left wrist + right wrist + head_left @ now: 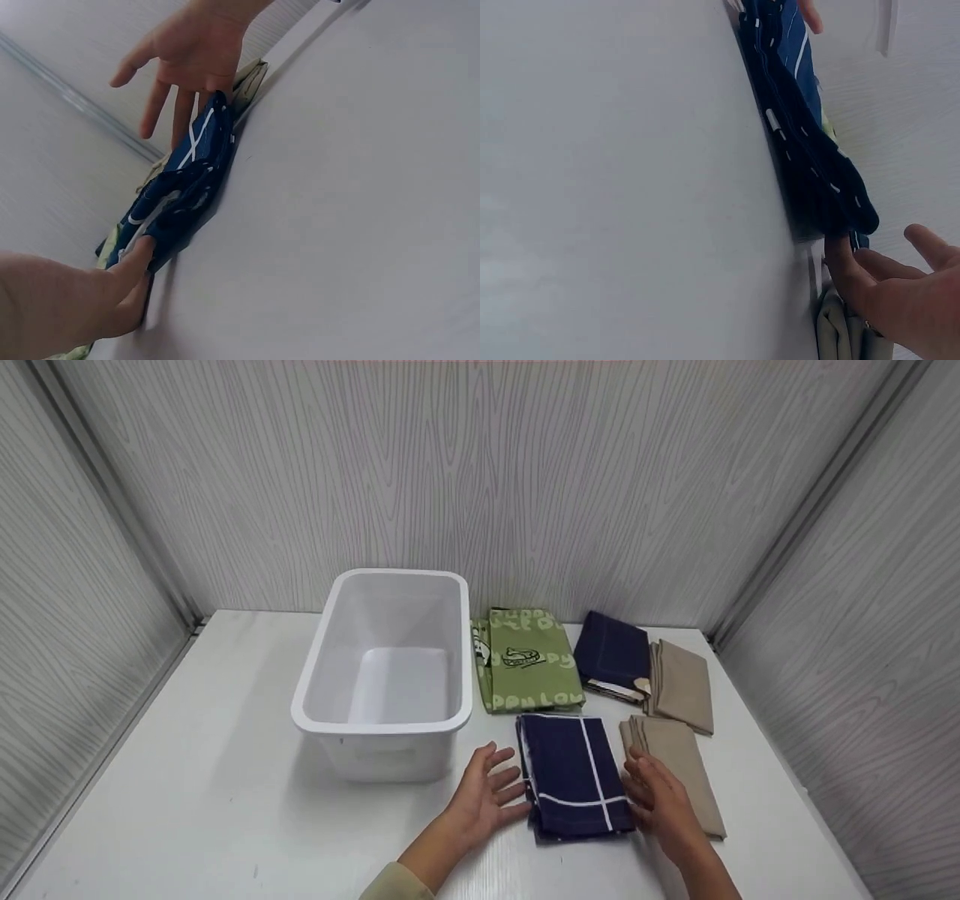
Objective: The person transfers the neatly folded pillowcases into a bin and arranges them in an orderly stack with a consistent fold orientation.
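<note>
A folded navy cloth with white lines [559, 769] lies on the table between my two hands. My left hand [480, 802] is at its left edge with fingers spread, fingertips right at the folds. On the opposite side, my right hand [664, 806] has its fingers extended at the cloth's right edge. In the right wrist view, a finger of the right hand [900, 296] reaches against the end of the layered navy cloth [810, 150]. The left wrist view shows the left hand's thumb [135, 259] beside the folds. A folded beige cloth [679, 757] lies partly behind my right hand.
A deep white plastic bin [386, 727] stands left of the cloths. Behind the lined navy cloth lie folded green printed fabric [532, 675], another folded navy cloth [615, 652] and a second beige cloth [684, 682]. Grey wood-grain panels [465, 480] enclose the white table [195, 787].
</note>
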The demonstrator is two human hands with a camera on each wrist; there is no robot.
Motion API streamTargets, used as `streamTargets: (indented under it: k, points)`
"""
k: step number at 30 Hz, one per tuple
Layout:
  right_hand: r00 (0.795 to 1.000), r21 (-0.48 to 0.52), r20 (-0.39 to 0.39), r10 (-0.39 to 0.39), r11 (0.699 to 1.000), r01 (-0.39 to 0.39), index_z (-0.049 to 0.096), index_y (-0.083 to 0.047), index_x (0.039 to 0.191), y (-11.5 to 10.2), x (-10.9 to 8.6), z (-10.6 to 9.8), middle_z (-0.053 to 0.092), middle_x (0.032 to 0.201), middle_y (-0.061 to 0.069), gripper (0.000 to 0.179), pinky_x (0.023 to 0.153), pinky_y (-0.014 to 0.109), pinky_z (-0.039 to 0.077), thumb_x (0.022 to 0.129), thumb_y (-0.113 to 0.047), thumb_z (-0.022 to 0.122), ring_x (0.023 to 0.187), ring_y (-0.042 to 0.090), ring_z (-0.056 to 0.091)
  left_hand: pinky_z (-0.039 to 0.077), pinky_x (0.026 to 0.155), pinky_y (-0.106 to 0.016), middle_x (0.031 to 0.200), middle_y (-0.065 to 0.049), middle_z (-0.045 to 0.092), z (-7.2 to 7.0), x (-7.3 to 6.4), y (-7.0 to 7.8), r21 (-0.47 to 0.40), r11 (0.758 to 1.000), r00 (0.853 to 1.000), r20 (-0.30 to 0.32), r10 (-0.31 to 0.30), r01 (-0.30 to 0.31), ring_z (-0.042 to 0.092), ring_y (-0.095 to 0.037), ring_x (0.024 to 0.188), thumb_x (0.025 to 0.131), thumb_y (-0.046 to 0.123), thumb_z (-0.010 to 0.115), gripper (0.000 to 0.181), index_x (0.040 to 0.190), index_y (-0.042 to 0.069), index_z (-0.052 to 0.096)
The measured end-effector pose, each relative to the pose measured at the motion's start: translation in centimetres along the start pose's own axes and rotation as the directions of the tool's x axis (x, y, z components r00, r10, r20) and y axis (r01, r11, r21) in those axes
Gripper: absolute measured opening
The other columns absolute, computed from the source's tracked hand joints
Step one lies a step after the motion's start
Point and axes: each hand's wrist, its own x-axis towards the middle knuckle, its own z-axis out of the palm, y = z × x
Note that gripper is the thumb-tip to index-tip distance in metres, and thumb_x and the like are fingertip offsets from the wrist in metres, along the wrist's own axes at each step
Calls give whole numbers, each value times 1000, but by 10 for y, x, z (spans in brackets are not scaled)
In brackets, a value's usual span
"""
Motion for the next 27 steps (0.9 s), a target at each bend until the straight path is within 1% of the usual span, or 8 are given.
streamTargets:
  k: [6, 9, 11, 17, 20, 22, 24, 27]
  points:
    - [998, 70, -25, 54, 996, -52, 33, -9, 155, 0, 5, 1, 36, 156, 22, 61, 115, 53, 32, 105, -43, 45, 141, 40, 40, 40, 108, -57, 158, -35, 18, -2, 3, 1, -21, 1000, 1000, 1, -20, 20, 25, -54, 143, 97, 56, 40, 79, 156, 5, 24]
    - [998, 93, -25, 63, 994, -60, 33, -9, 155, -1, 6, 3, 35, 157, 22, 60, 116, 53, 31, 104, -38, 48, 141, 40, 39, 40, 109, -57, 157, -36, 20, -2, 4, 1, -20, 999, 999, 10, -33, 33, 26, -54, 143, 97, 56, 40, 79, 156, 6, 24]
    - [997, 91, -20, 72, 993, -70, 32, -10, 155, -1, 6, 4, 34, 158, 21, 61, 115, 51, 33, 104, -37, 49, 142, 39, 38, 41, 108, -56, 156, -37, 20, -1, 5, 1, -11, 999, 999, 22, -45, 45, 27, -53, 142, 96, 57, 42, 80, 156, 7, 25]
    - [995, 91, -10, 104, 991, -103, 31, -15, 156, -2, 6, 6, 34, 159, 16, 60, 97, 37, 48, 103, -35, 51, 140, 34, 40, 44, 104, -53, 154, -35, 27, -2, 8, 1, 32, 997, 995, 67, -79, 77, 38, -47, 138, 96, 57, 42, 79, 157, 11, 26]
    - [992, 106, 7, 125, 986, -125, 31, -16, 156, -2, 7, 5, 34, 159, 15, 58, 90, 35, 51, 104, -33, 50, 132, 30, 48, 44, 105, -53, 151, -33, 33, -2, 9, 2, 25, 997, 993, 85, -78, 76, 45, -44, 134, 97, 56, 42, 77, 157, 11, 24]
    - [989, 120, 16, 148, 982, -149, 33, -18, 156, -2, 8, 5, 35, 159, 14, 58, 83, 33, 52, 103, -33, 51, 120, 25, 56, 44, 105, -53, 150, -33, 36, -3, 10, 3, 20, 997, 993, 92, -74, 72, 48, -44, 132, 97, 55, 43, 77, 157, 10, 24]
    - [984, 148, 31, 173, 973, -175, 33, -19, 155, -2, 9, 4, 36, 158, 13, 58, 74, 30, 50, 103, -32, 53, 103, 18, 59, 46, 104, -52, 149, -32, 38, -3, 11, 4, 25, 997, 994, 87, -72, 71, 51, -43, 129, 96, 54, 44, 77, 157, 11, 24]
    - [979, 170, 71, 189, 965, -199, 30, -19, 157, -2, 11, 2, 33, 159, 15, 60, 73, 29, 50, 103, -32, 53, 98, 15, 60, 49, 100, -52, 152, -31, 35, -3, 12, 5, 45, 997, 995, 72, -73, 70, 53, -42, 128, 96, 53, 46, 77, 158, 12, 24]
